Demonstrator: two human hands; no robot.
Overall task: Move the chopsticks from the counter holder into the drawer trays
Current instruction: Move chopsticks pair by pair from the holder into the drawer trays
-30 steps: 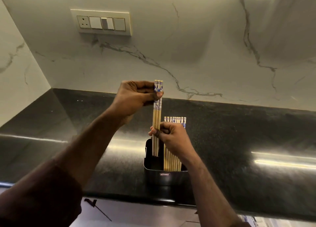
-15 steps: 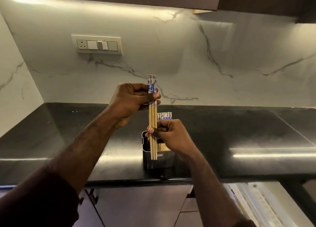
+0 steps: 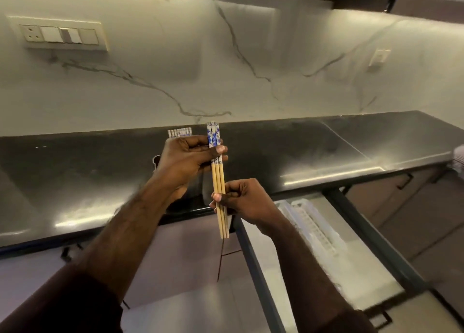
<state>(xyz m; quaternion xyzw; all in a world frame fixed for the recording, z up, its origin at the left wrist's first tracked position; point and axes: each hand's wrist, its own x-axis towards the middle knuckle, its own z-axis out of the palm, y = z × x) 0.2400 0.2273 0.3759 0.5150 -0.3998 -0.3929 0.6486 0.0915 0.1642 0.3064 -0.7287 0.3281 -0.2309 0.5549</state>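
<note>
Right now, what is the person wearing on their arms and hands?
Both hands, left and right, are bare: no gloves, rings or watch show. Dark sleeves cover the upper forearms, ending short of the wrists; their exact colour is unclear in the dim light.

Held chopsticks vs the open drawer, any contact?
Apart. Head view: held chopsticks, gripped by left hand and right hand, end above the drawer.

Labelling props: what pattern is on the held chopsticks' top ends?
Blue-and-white floral print on the chopsticks, plain bamboo below; head view.
</note>
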